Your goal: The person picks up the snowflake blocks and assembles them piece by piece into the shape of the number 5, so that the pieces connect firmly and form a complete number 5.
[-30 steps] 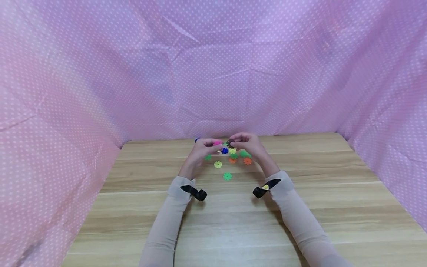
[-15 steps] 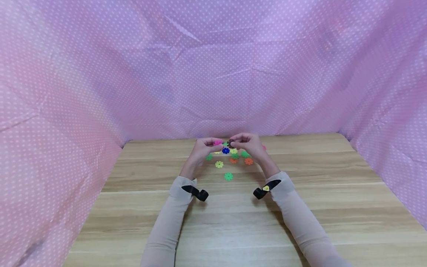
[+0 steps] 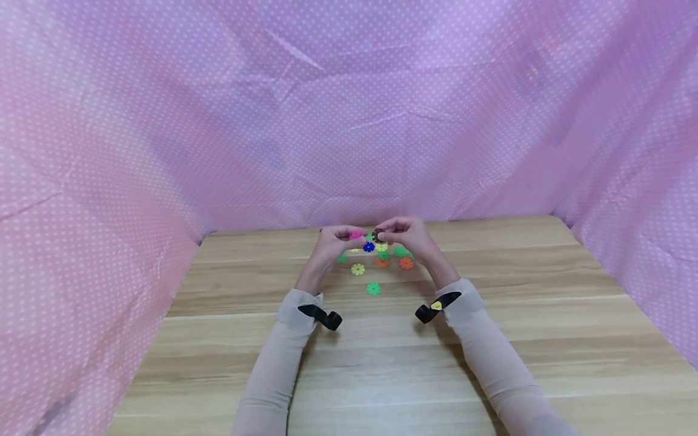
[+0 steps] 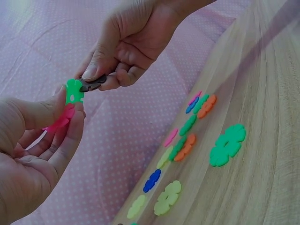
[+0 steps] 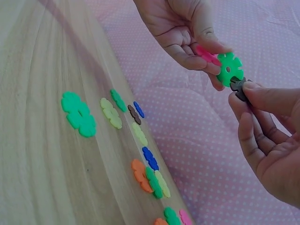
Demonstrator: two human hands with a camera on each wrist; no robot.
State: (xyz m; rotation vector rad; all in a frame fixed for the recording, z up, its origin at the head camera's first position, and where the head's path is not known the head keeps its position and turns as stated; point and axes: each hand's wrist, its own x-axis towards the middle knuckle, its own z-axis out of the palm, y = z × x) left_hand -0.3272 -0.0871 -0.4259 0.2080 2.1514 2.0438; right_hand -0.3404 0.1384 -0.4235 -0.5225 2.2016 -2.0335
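Above the far side of the table, my left hand [image 3: 334, 242] pinches a pink notched disc [image 4: 61, 118] and a green one [image 5: 229, 69], which stand at an angle to each other and look joined. Opposite it, my right hand [image 3: 408, 238] pinches a dark brown notched disc [image 5: 240, 88] between thumb and fingers. The brown disc's edge meets the green disc's edge; how deep the notches sit in each other is hard to tell. My fingers cover much of the pink disc.
Several loose notched discs lie on the wooden table [image 3: 349, 375] below the hands, among them a near green disc [image 3: 373, 289], a yellow disc [image 3: 357, 269] and an orange disc [image 3: 406, 263]. Pink dotted cloth [image 3: 349, 151] hangs behind the table's far edge.
Both hands stay almost where they were, holding the same discs close together. The slight shift of the whole scene looks like head movement.
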